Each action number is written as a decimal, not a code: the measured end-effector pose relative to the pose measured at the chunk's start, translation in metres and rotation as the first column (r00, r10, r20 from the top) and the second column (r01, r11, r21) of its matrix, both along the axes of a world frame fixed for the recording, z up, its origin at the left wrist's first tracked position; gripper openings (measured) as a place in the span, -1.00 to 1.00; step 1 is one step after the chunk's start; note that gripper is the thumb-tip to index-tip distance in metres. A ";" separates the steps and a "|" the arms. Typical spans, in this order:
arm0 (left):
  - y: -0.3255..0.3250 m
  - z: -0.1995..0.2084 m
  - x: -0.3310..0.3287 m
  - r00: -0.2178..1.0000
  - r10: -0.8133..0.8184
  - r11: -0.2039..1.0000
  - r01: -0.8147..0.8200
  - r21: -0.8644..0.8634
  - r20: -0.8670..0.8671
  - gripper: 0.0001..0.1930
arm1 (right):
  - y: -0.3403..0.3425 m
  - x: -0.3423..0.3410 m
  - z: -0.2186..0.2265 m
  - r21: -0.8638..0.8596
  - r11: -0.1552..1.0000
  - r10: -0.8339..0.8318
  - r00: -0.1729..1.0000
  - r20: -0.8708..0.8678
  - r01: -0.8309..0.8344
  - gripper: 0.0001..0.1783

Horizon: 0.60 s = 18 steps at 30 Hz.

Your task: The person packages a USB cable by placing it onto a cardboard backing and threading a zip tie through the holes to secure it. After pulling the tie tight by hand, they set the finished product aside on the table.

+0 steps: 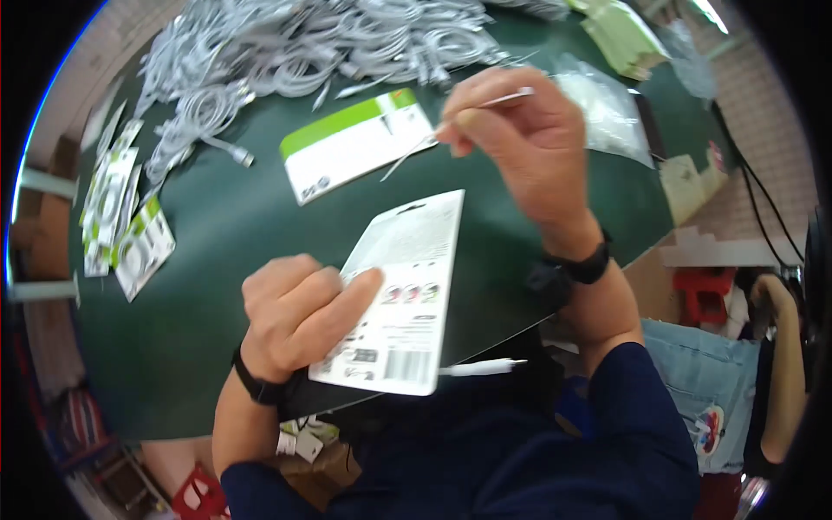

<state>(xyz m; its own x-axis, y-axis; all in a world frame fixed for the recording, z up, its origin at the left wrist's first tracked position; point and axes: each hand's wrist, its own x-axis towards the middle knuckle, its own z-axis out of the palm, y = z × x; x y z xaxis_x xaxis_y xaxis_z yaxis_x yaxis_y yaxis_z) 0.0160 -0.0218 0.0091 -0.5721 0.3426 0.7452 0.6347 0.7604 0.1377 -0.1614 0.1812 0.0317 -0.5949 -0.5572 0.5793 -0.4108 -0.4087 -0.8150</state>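
Note:
My left hand [299, 316] grips a white packaging card [403, 321] with a hang slot, its printed back facing up and the thumb pressed flat on it. From under the card's lower right corner a white cable end [481, 367] with a plug sticks out over the table's near edge. Higher up on the right, my right hand [516, 130] pinches a thin white cable tie [397, 165], its tail pointing down left and its small head beyond the fingers. Another card, green and white [355, 152], lies flat on the table just left of that hand.
A large heap of coiled white cables [286, 52] covers the far side of the dark green table [225, 225]. Packed cards [121, 208] pile up at left. At right are a clear plastic bag [602, 117] and a stack of green cards [620, 39]. Another person's arm [780, 373] shows at far right.

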 end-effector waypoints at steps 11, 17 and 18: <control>0.001 0.007 0.022 0.994 0.013 0.991 0.001 -0.134 0.111 -0.45 | -0.011 0.033 -0.001 0.031 0.957 0.291 0.942 -0.168 -0.290 -0.83; 0.007 0.005 0.015 0.999 -0.016 0.996 0.019 -0.082 0.031 -0.47 | -0.009 0.030 0.003 0.115 0.931 0.364 0.905 -0.220 -0.346 -0.79; 0.007 0.005 0.016 0.999 -0.016 0.997 0.018 -0.081 0.034 -0.47 | -0.010 0.030 0.002 0.113 0.931 0.365 0.905 -0.219 -0.348 -0.79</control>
<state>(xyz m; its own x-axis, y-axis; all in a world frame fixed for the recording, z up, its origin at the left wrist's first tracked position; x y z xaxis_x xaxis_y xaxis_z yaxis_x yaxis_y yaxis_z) 0.0316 -0.0149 0.0141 -0.5899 0.4111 0.6950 0.6436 0.7591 0.0972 -0.1316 0.1714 0.0340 -0.2028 -0.7509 0.6286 -0.4290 -0.5089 -0.7463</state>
